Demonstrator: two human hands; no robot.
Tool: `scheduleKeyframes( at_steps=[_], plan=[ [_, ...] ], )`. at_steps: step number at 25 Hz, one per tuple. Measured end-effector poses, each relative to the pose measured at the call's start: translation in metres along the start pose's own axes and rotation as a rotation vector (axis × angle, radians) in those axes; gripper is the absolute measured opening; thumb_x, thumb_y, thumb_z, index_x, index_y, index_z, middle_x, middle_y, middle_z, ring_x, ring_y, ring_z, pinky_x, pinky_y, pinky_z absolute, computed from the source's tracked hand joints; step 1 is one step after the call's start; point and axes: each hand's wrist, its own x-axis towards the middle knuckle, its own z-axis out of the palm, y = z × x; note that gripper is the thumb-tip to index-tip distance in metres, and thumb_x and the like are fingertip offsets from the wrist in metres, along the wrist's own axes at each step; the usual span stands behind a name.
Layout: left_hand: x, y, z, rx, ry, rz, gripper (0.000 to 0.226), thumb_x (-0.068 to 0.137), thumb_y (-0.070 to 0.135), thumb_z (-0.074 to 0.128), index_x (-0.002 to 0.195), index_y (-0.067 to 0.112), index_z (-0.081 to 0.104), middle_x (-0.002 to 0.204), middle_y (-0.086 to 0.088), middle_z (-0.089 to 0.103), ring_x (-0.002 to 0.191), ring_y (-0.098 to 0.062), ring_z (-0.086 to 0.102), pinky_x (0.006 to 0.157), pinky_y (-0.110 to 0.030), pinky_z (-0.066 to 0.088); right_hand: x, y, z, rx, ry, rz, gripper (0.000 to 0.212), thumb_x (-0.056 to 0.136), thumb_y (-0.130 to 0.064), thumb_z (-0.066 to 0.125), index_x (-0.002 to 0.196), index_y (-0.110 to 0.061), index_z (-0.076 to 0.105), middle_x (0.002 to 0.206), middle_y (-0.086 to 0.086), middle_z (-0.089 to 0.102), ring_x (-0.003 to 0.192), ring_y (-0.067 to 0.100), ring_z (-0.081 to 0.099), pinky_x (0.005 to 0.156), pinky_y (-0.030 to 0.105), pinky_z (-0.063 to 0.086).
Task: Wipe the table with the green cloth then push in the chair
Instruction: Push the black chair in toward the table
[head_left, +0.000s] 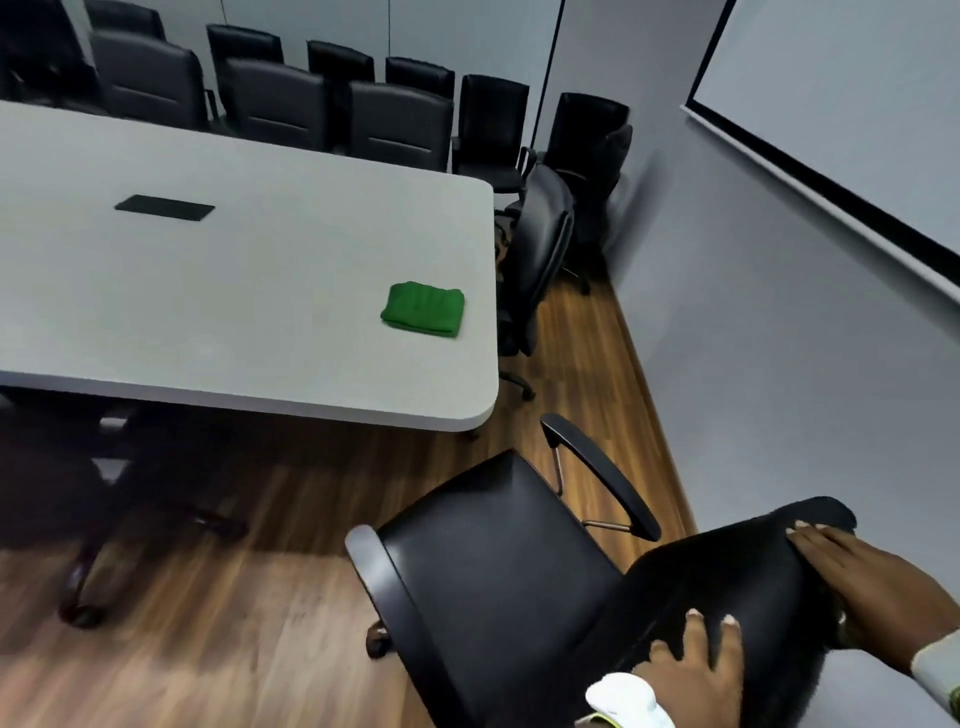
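A folded green cloth (423, 309) lies on the grey table (234, 291) near its right end. A black office chair (498, 561) stands on the floor, pulled away from the table's near right corner, seat facing the table. My left hand (691, 670) rests on the lower edge of the chair's backrest, fingers curled over it. My right hand (872, 577) lies over the top of the backrest, gripping it. Neither hand touches the cloth.
A black panel (164, 208) is set into the tabletop. Rows of black chairs (395, 124) line the far side and the table's right end (540, 254). A projector screen (852, 119) hangs on the right wall. The floor (234, 623) is wooden.
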Motion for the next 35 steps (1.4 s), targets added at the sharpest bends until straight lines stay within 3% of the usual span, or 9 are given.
scheduleKeyframes(
  at_steps=[3, 5, 7, 9, 12, 15, 19, 29, 35],
  plan=[
    [-0.005, -0.049, -0.059, 0.093, 0.089, 0.043, 0.057, 0.111, 0.03, 0.024, 0.165, 0.04, 0.01, 0.179, -0.004, 0.008, 0.148, -0.054, 0.036, 0.113, -0.066, 0.032, 0.001, -0.027, -0.007, 0.104, 0.016, 0.01, 0.13, 0.013, -0.039, 0.093, 0.133, -0.014, 0.049, 0.128, 0.01, 0.064, 0.106, 0.029, 0.066, 0.059, 0.039, 0.061],
    [-0.025, -0.079, -0.068, 0.141, 0.157, 0.038, 0.061, 0.106, 0.026, 0.033, 0.164, 0.037, 0.016, 0.168, 0.002, 0.04, 0.128, -0.044, 0.062, 0.09, -0.063, 0.047, 0.003, -0.051, -0.015, 0.162, 0.036, -0.002, 0.127, 0.008, -0.032, 0.091, 0.129, -0.017, 0.056, 0.122, 0.009, 0.067, 0.1, 0.028, 0.069, 0.051, 0.036, 0.06],
    [-0.054, -0.087, -0.06, 0.217, 0.135, -0.003, 0.065, 0.102, 0.029, 0.044, 0.161, 0.04, 0.02, 0.157, 0.004, 0.053, 0.121, -0.038, 0.068, 0.078, -0.051, 0.04, 0.012, -0.077, -0.026, 0.199, 0.099, -0.023, 0.123, 0.006, -0.031, 0.088, 0.125, -0.018, 0.059, 0.117, 0.008, 0.07, 0.096, 0.028, 0.07, 0.053, 0.035, 0.06],
    [-0.058, -0.105, -0.088, 0.259, 0.099, -0.032, 0.082, 0.091, 0.051, 0.064, 0.161, 0.04, 0.022, 0.156, -0.002, 0.049, 0.132, -0.038, 0.06, 0.089, -0.043, 0.038, 0.023, -0.104, -0.034, 0.211, 0.156, -0.06, 0.119, 0.011, -0.036, 0.085, 0.125, -0.02, 0.055, 0.115, 0.005, 0.071, 0.098, 0.025, 0.067, 0.063, 0.036, 0.059],
    [-0.071, -0.145, -0.143, 0.297, 0.094, -0.03, 0.109, 0.055, 0.079, 0.076, 0.148, 0.039, 0.036, 0.142, 0.001, 0.059, 0.127, -0.035, 0.065, 0.104, -0.044, 0.049, 0.043, -0.144, -0.049, 0.249, 0.223, -0.098, 0.109, 0.013, -0.05, 0.082, 0.116, -0.016, 0.068, 0.111, -0.001, 0.072, 0.096, 0.02, 0.065, 0.075, 0.031, 0.056],
    [-0.071, -0.18, -0.188, 0.339, 0.07, -0.065, 0.11, 0.05, 0.078, 0.076, 0.147, 0.042, 0.041, 0.139, 0.006, 0.062, 0.126, -0.029, 0.066, 0.106, -0.039, 0.051, 0.063, -0.187, -0.064, 0.32, 0.244, -0.112, 0.106, 0.023, -0.072, 0.074, 0.112, -0.015, 0.071, 0.109, -0.003, 0.073, 0.096, 0.019, 0.069, 0.078, 0.031, 0.055],
    [-0.071, -0.224, -0.233, 0.353, 0.06, -0.088, 0.111, 0.045, 0.076, 0.076, 0.147, 0.048, 0.042, 0.137, 0.013, 0.063, 0.125, -0.02, 0.066, 0.106, -0.035, 0.051, 0.088, -0.237, -0.077, 0.373, 0.309, -0.114, 0.109, 0.03, -0.085, 0.06, 0.113, -0.016, 0.07, 0.111, -0.004, 0.072, 0.101, 0.019, 0.067, 0.091, 0.027, 0.038],
    [-0.072, -0.298, -0.304, 0.411, 0.151, -0.085, 0.114, 0.052, 0.072, 0.071, 0.156, 0.048, 0.033, 0.148, 0.018, 0.059, 0.131, -0.012, 0.063, 0.108, -0.025, 0.047, 0.16, -0.314, -0.106, 0.49, 0.415, -0.2, 0.11, 0.045, -0.08, 0.069, 0.136, -0.02, 0.05, 0.137, -0.006, 0.056, 0.131, 0.017, 0.045, 0.117, 0.03, 0.014],
    [-0.079, -0.331, -0.328, 0.438, 0.186, -0.121, 0.116, 0.055, 0.077, 0.065, 0.159, 0.041, 0.03, 0.153, 0.012, 0.055, 0.136, -0.014, 0.058, 0.114, -0.029, 0.043, 0.198, -0.344, -0.127, 0.527, 0.442, -0.246, 0.11, 0.048, -0.073, 0.075, 0.139, -0.02, 0.045, 0.139, -0.004, 0.053, 0.132, 0.019, 0.042, 0.114, 0.028, 0.014]
  ],
)
